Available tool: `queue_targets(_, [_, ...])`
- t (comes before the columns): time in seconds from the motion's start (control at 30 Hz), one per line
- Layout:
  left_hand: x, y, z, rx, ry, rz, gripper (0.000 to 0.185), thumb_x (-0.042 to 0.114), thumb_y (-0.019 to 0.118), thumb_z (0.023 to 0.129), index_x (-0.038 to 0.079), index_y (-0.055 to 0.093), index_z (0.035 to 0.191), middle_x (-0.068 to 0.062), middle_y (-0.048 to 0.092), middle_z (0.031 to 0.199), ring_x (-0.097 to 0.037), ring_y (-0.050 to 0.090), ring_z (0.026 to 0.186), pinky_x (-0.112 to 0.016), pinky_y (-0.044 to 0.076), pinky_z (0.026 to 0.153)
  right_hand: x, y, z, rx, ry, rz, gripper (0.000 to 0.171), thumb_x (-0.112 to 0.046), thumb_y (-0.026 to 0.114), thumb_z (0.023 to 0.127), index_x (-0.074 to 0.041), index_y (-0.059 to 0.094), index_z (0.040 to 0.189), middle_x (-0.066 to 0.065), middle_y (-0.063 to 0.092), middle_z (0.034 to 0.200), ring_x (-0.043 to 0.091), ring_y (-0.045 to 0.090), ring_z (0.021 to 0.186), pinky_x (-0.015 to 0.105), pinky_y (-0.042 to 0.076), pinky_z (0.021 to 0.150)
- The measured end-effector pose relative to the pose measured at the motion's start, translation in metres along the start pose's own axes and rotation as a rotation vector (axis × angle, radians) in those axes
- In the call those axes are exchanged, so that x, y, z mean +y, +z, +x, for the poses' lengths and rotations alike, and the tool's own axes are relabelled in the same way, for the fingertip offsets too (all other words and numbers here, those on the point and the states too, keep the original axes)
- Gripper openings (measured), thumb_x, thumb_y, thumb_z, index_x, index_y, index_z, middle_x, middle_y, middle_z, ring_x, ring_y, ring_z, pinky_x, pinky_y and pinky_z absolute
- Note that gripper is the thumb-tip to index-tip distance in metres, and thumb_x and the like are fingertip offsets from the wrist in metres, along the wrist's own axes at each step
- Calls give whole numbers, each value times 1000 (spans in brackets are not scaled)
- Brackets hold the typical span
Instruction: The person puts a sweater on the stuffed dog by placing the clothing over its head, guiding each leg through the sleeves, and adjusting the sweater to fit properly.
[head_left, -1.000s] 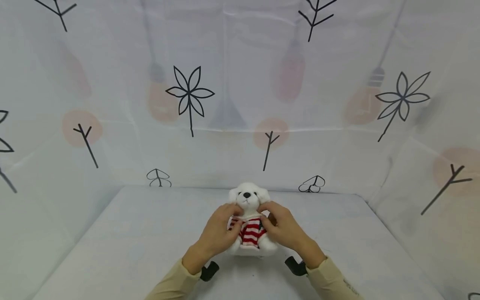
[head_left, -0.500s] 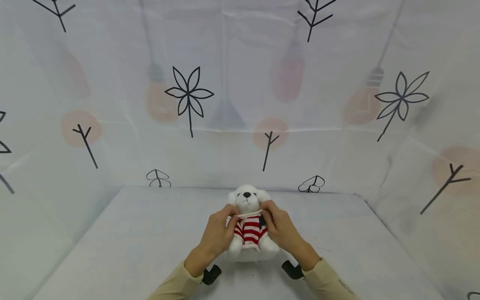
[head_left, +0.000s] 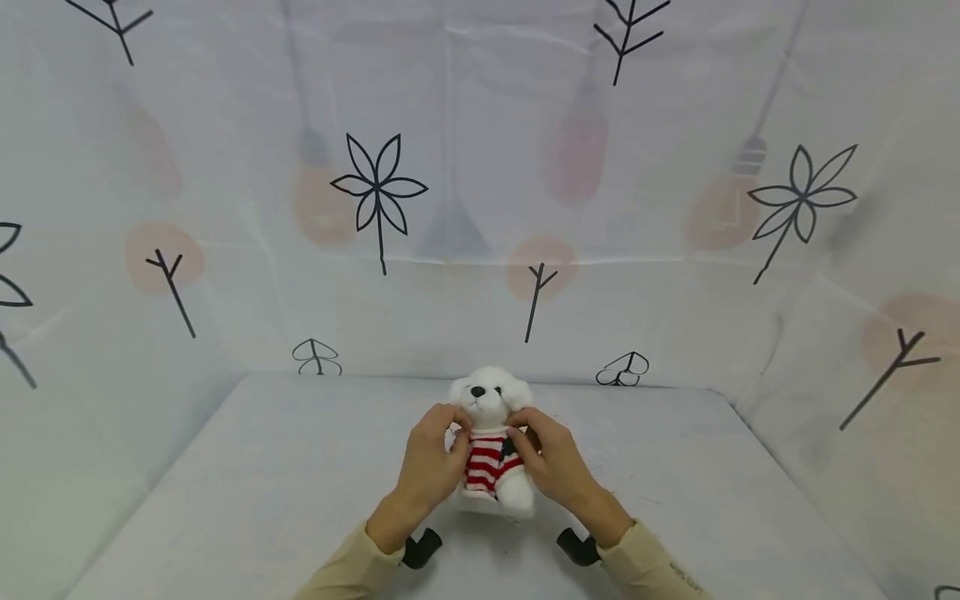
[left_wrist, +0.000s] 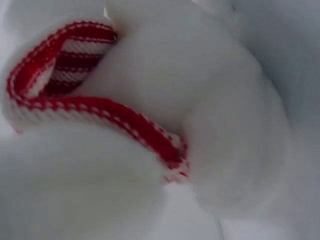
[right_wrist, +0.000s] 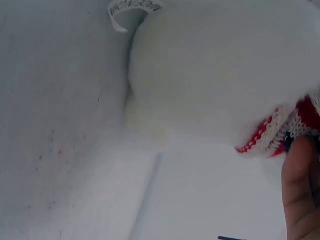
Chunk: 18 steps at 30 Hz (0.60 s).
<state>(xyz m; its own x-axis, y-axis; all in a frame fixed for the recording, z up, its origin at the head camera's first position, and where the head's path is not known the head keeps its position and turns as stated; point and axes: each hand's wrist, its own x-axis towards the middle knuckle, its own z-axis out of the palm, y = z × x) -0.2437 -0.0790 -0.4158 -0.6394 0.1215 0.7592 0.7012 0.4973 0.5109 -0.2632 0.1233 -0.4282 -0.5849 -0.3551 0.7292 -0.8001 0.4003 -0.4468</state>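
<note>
White plush dog, red-white striped sweater, upright near table middle; left hand and right hand pinch its collar.

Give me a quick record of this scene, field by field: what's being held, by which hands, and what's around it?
toy: white plush dog in a red and white striped sweater, upright, facing the camera
left hand: left hand pinches the sweater's collar at the toy's neck
right hand: right hand pinches the collar on the other side
surface: pale table, toy sits near its middle
backdrop: white cloth printed with black leaves and faded light bulbs
sleeves: beige
</note>
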Motion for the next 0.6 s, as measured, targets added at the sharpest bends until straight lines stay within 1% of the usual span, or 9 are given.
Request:
queue_targets(0.07, [3, 0, 0, -11, 8, -2, 20, -7, 61, 78, 12, 57, 82, 3, 56, 84, -12, 54, 76, -25, 48, 63, -1, 3, 0, 17, -6, -31, 13, -4, 63, 91, -11, 60, 101, -6, 56, 84, 3, 47, 60, 19, 42, 50])
queue_targets(0.13, [7, -1, -1, -29, 7, -5, 17, -3, 62, 78, 12, 56, 82, 2, 54, 84, -12, 51, 72, -23, 46, 59, -2, 5, -1, 25, -1, -71, 13, -8, 64, 91, -11, 61, 102, -5, 58, 89, 6, 50, 69, 24, 45, 56])
queue_targets(0.17, [9, -1, -1, -36, 9, 9, 14, 1, 65, 79, 12, 57, 83, 2, 54, 85, -12, 51, 72, -23, 46, 58, -2, 5, -1, 17, 9, -77, 13, -9, 63, 91, -11, 61, 104, -5, 59, 94, 7, 53, 75, 27, 48, 60])
queue_targets(0.2, [10, -1, -1, -43, 11, 24, 13, 6, 68, 79, 12, 58, 84, 1, 55, 86, -12, 52, 72, -24, 46, 59, -3, 6, -1, 5, 17, -78, 13, -11, 62, 92, -12, 60, 105, -4, 60, 98, 9, 55, 81, 30, 49, 65])
queue_targets(0.27, [13, -1, -1, -50, 12, 71, 19, 16, 76, 78, 13, 60, 87, 0, 56, 88, -14, 54, 74, -28, 48, 64, -5, 6, -2, -27, 40, -57, 16, -13, 61, 93, -12, 59, 109, -3, 60, 106, 11, 57, 93, 34, 51, 74])
queue_targets(0.33, [15, -1, -1, -49, 15, 131, 26, 25, 80, 75, 13, 62, 89, 0, 57, 89, -16, 55, 78, -32, 47, 68, -6, 6, -2, -57, 57, -21, 18, -13, 58, 94, -12, 58, 113, -2, 60, 111, 12, 59, 97, 33, 51, 79])
queue_targets(0.47, [17, -2, -2, -42, -6, 201, 34, 33, 83, 71, 13, 63, 89, -1, 58, 90, -17, 57, 78, -37, 46, 70, -5, 6, -3, -73, 76, 33, 23, -4, 56, 93, -12, 59, 114, -1, 60, 113, 12, 61, 96, 30, 52, 77])
queue_targets(0.53, [18, -3, -1, -50, -27, 209, 36, 34, 84, 70, 14, 63, 90, -1, 58, 91, -17, 57, 78, -38, 45, 69, -3, 7, -3, -64, 74, 31, 25, 1, 58, 91, -10, 60, 113, 0, 61, 112, 13, 62, 94, 29, 53, 75])
queue_targets(0.6, [20, -5, -1, -73, -49, 205, 36, 33, 84, 69, 14, 63, 91, -3, 59, 93, -19, 57, 80, -40, 45, 69, -1, 7, -4, -58, 83, 31, 25, 3, 61, 90, -9, 61, 112, 1, 62, 110, 13, 63, 91, 29, 53, 73])
